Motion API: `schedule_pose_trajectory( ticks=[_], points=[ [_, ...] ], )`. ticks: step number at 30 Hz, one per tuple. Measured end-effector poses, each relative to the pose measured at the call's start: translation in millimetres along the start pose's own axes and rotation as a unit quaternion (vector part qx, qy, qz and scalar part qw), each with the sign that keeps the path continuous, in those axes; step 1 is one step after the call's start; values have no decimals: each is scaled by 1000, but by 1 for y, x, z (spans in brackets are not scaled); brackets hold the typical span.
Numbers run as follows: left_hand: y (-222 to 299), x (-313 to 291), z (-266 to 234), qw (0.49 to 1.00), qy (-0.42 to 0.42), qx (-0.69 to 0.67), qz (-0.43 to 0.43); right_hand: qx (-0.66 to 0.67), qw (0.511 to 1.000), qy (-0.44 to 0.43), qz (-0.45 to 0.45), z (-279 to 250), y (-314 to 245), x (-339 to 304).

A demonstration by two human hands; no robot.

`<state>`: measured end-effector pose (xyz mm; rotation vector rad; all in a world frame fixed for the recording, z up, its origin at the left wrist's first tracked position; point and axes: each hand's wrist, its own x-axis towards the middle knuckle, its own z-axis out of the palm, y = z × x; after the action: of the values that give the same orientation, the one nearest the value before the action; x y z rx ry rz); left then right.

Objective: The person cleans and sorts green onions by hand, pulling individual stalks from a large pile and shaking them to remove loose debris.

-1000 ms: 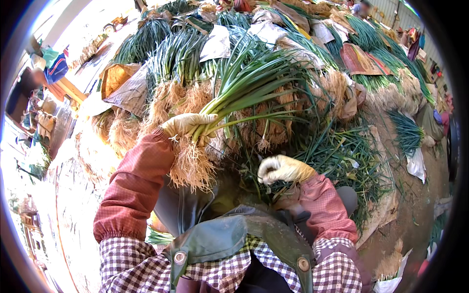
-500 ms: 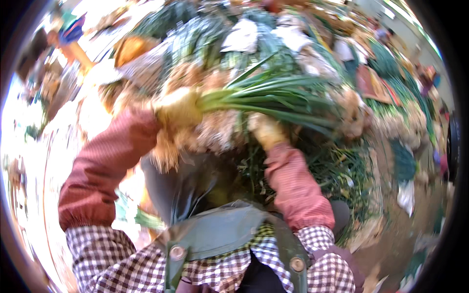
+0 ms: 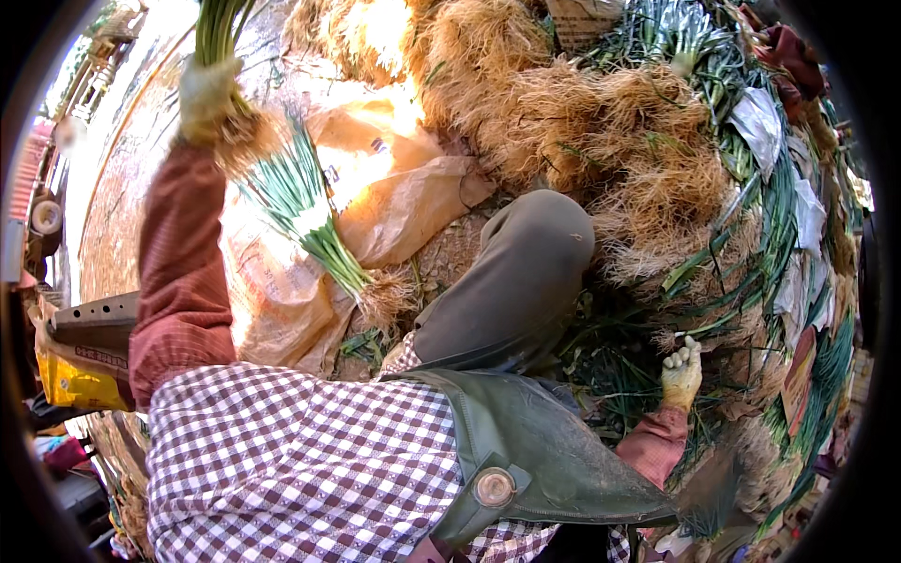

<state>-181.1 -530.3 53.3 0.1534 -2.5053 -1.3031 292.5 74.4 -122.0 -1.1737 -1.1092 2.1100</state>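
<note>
Far out at the upper left, my gloved left hand (image 3: 207, 101) is closed around a bunch of green onions (image 3: 221, 30), its leaves pointing up and its tan roots hanging beside my wrist. Another green onion bunch (image 3: 324, 239) lies on orange plastic sacking (image 3: 399, 202), roots toward my knee. At the lower right my gloved right hand (image 3: 682, 371) has its fingers curled in. A loose green onion stalk (image 3: 718, 324) has its white end right by those fingertips; whether they grip it or anything else is hidden.
A large heap of onions with bushy roots (image 3: 601, 122) rises ahead and to the right of my bent knee (image 3: 535, 253). Loose green trimmings (image 3: 610, 375) cover the ground by my right arm. A yellow bag (image 3: 75, 371) and a metal bar (image 3: 99, 319) are at the left.
My view has swung left. The green onion bunch has gone from in front of me to the far left in my left hand. My right hand now sits low by the heap.
</note>
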Motion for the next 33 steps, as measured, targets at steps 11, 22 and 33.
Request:
schedule_pose_trajectory(
  ticks=[11,22,33],
  points=[
    [-327,-269,152,864,-204,16,-461,-149,986,71,27,18,29,-51],
    [-358,-274,189,774,-206,-27,-598,-422,815,222,-329,42,-84,-11],
    [-115,-101,210,920,-171,-314,-163,-512,801,176,-255,154,-151,114]
  ],
)
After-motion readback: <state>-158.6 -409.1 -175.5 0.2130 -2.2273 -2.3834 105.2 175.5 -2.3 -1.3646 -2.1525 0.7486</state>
